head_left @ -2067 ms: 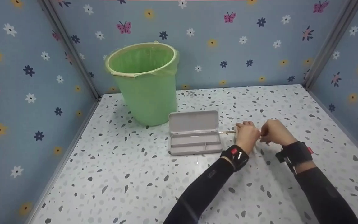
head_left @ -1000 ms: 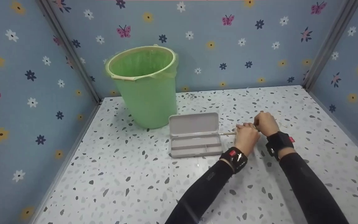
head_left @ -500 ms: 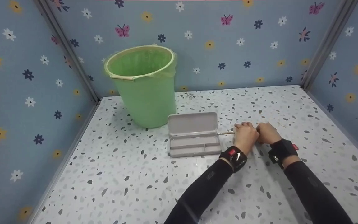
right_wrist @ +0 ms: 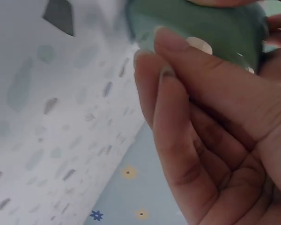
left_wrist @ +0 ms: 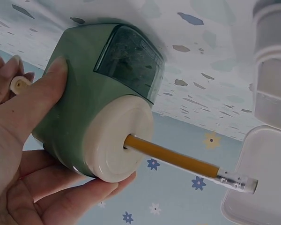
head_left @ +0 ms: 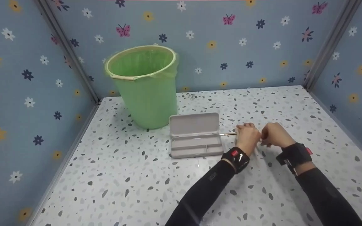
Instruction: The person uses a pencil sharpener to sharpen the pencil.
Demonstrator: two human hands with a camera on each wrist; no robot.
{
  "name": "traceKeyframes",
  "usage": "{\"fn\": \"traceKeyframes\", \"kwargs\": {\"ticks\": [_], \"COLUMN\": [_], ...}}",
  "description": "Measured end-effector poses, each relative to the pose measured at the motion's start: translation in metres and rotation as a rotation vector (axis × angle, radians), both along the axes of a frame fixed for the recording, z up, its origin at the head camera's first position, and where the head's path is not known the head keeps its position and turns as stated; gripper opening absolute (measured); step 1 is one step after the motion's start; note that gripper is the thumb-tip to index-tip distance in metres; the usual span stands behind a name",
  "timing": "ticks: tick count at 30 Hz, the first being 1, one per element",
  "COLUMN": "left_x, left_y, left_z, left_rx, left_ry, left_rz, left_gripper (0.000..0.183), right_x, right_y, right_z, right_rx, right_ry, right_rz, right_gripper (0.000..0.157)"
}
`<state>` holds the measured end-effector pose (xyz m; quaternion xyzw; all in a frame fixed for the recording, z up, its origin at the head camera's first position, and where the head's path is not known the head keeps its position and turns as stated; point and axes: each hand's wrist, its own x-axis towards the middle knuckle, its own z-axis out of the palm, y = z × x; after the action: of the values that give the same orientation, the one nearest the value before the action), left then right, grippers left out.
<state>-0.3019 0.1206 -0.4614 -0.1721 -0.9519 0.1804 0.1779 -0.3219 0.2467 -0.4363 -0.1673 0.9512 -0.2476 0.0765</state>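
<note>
My left hand point(head_left: 248, 138) grips a green pencil sharpener point(left_wrist: 77, 108) with a cream front and a dark clear shavings window, tipped on the table in the left wrist view. A yellow pencil point(left_wrist: 173, 157) with a white eraser sticks out of its front hole. At the sharpener's back, the fingers of my right hand point(head_left: 276, 135) pinch the cream crank knob point(left_wrist: 20, 85). In the right wrist view my thumb and fingers meet beside the green body, mostly covering the knob. The head view shows only the pencil's end; my left hand hides the sharpener.
A grey pencil case point(head_left: 195, 124) lies with its lid up just left of my left hand, close to the pencil's end. Behind it stands a green lined bin point(head_left: 149, 100). Patterned panels point(head_left: 212, 44) wall the speckled table point(head_left: 121, 182) at the back and both sides.
My right hand has gone round beside the sharpener: from low, up and away, then back down and toward me, turning the crank. The left hand, sharpener and case have stayed put.
</note>
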Motion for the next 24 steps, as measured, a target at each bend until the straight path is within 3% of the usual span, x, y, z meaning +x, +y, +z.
{"fn": "traceKeyframes", "kwargs": {"ticks": [5, 11, 19, 24], "left_x": [-0.001, 0.0, 0.001, 0.002], "left_y": [-0.001, -0.002, -0.005, -0.007], "left_z": [-0.001, -0.003, -0.005, -0.006], "left_rx": [0.013, -0.012, -0.048, -0.04], "left_ry": [0.017, 0.043, 0.113, 0.166], "left_rz": [0.005, 0.002, -0.029, -0.049], "left_gripper": [0.044, 0.046, 0.035, 0.037], "right_x": [0.002, 0.005, 0.004, -0.007], "right_y": [-0.003, -0.004, -0.007, -0.013], "right_z": [0.01, 0.012, 0.012, 0.015], "right_rx": [-0.011, -0.014, -0.037, -0.031], "right_ry": [0.016, 0.058, 0.201, 0.296], "right_rz": [-0.01, -0.029, -0.063, -0.115], "right_gripper": [0.008, 0.008, 0.007, 0.006]}}
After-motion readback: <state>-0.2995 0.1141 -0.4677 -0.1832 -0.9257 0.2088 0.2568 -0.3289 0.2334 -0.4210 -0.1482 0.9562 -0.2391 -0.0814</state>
